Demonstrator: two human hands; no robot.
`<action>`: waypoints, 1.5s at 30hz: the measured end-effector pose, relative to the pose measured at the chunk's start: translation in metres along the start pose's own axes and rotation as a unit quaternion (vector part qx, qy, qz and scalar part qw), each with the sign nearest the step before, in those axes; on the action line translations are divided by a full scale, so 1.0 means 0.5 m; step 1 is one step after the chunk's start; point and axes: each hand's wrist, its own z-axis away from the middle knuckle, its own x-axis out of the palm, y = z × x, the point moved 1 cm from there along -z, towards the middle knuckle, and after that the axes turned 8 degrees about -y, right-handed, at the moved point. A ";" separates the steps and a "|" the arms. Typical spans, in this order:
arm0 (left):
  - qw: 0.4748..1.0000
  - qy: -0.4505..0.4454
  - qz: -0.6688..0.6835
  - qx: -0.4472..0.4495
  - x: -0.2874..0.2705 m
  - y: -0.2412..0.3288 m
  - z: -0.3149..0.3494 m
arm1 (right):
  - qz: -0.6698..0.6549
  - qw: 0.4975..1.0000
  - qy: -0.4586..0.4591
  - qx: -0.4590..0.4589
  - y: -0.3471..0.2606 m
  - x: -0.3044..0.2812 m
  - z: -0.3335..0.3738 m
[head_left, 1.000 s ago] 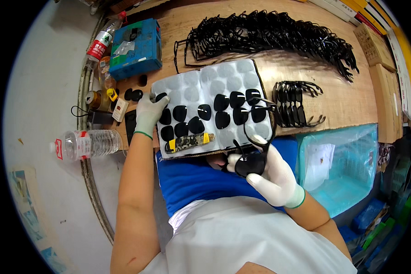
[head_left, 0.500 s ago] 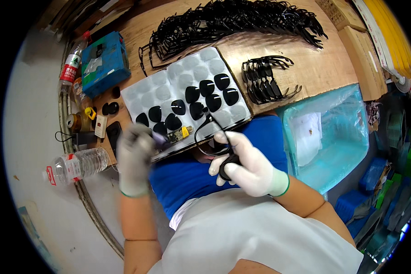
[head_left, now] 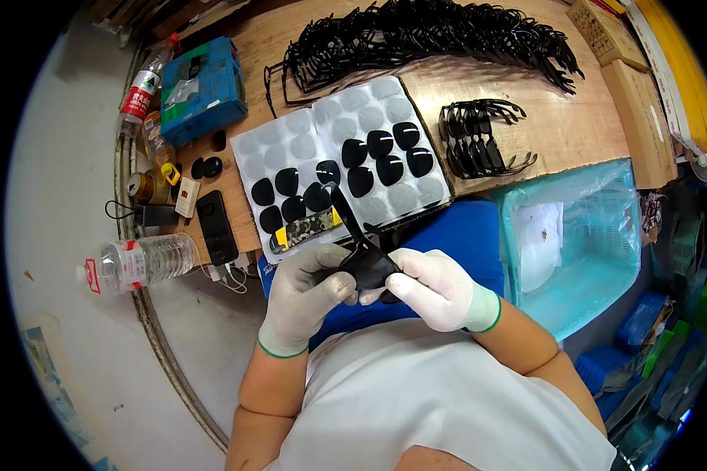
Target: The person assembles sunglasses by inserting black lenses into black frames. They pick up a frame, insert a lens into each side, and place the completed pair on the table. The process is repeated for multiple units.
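Observation:
Both gloved hands are at a pair of black sunglasses (head_left: pixel 369 268), held low in front of my body at the near edge of the tray. My left hand (head_left: pixel 302 290) pinches the left side of the sunglasses between thumb and fingers. The right side is gripped by my right hand (head_left: pixel 440 292), its thumb on the front. One temple arm points up and away over the lens tray (head_left: pixel 428 188). Several loose dark lenses (head_left: pixel 360 181) lie in rows on the tray's white pads. A camouflage-patterned cutter-like tool (head_left: pixel 310 228) with yellow parts rests on its near left part.
A heap of black eyeglass frames (head_left: pixel 424 39) covers the far table. Several stacked sunglasses (head_left: pixel 475 137) sit right of the tray. A teal plastic-lined basket (head_left: pixel 581 259) stands at right. On the left are a blue box (head_left: pixel 203 90), a phone (head_left: pixel 216 228) and a clear bottle (head_left: pixel 145 261).
My left hand has come right from the tray's near left edge and taken hold of the sunglasses. The right hand has turned them. The tool now lies uncovered; the view has shifted slightly.

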 end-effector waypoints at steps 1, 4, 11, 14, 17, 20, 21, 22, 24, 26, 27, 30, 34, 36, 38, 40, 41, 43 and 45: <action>0.999 0.019 -0.048 -0.003 0.004 0.004 -0.001 | -0.014 1.000 0.006 -0.001 0.003 -0.001 0.001; 0.998 -0.006 -0.051 -0.031 0.007 0.014 -0.002 | -0.103 0.994 -0.026 0.014 0.021 -0.001 0.013; 0.998 -0.006 -0.063 -0.019 0.021 0.014 -0.006 | -0.159 0.986 0.010 0.040 0.024 0.001 0.017; 0.995 -0.001 -0.098 0.006 0.031 0.012 -0.007 | -0.070 0.996 0.049 0.015 0.021 0.002 0.016; 0.979 0.032 -0.200 0.019 0.028 0.000 -0.003 | 0.003 0.998 0.060 0.016 0.007 0.000 0.015; 0.956 0.032 -0.289 0.040 0.022 -0.002 0.001 | 0.051 0.998 0.033 0.018 -0.011 -0.011 0.015; 0.957 0.032 -0.284 0.056 0.029 0.004 -0.001 | 0.063 0.998 0.020 0.016 -0.014 -0.016 0.015; 0.958 0.029 -0.278 0.070 0.041 0.015 -0.003 | 0.075 0.997 0.016 0.013 -0.016 -0.019 0.017; 0.958 0.015 -0.274 0.086 0.053 0.031 -0.005 | 0.096 0.995 0.022 0.010 -0.023 -0.024 0.022; 0.955 -0.006 -0.282 0.089 0.055 0.044 -0.004 | 0.095 0.995 0.029 -0.005 -0.028 -0.026 0.022; 0.954 -0.015 -0.287 0.091 0.055 0.047 -0.003 | 0.085 0.996 0.035 -0.017 -0.028 -0.026 0.022; 0.947 -0.036 -0.303 0.097 0.057 0.053 -0.003 | 0.067 0.995 0.068 -0.034 -0.036 -0.021 0.024; 0.933 -0.035 -0.346 0.097 0.072 0.051 -0.005 | 0.130 0.987 0.097 -0.016 -0.060 -0.015 0.024; 0.918 -0.024 -0.382 0.102 0.076 0.052 -0.002 | 0.151 0.981 0.122 -0.025 -0.059 -0.007 0.026; 0.900 -0.021 -0.421 0.108 0.076 0.053 -0.002 | 0.179 0.973 0.140 -0.039 -0.066 -0.005 0.025; 0.907 -0.003 -0.406 0.109 0.075 0.048 -0.010 | 0.182 0.973 0.135 -0.046 -0.061 -0.014 0.018; 0.911 0.004 -0.397 0.110 0.074 0.043 -0.016 | 0.184 0.972 0.135 -0.048 -0.059 -0.021 0.015; 0.920 0.007 -0.384 0.083 0.058 0.028 -0.022 | 0.203 0.974 0.099 -0.033 -0.056 -0.039 0.010; 0.936 0.030 -0.343 0.067 0.049 0.006 -0.033 | 0.261 0.959 0.110 -0.019 -0.059 -0.078 0.008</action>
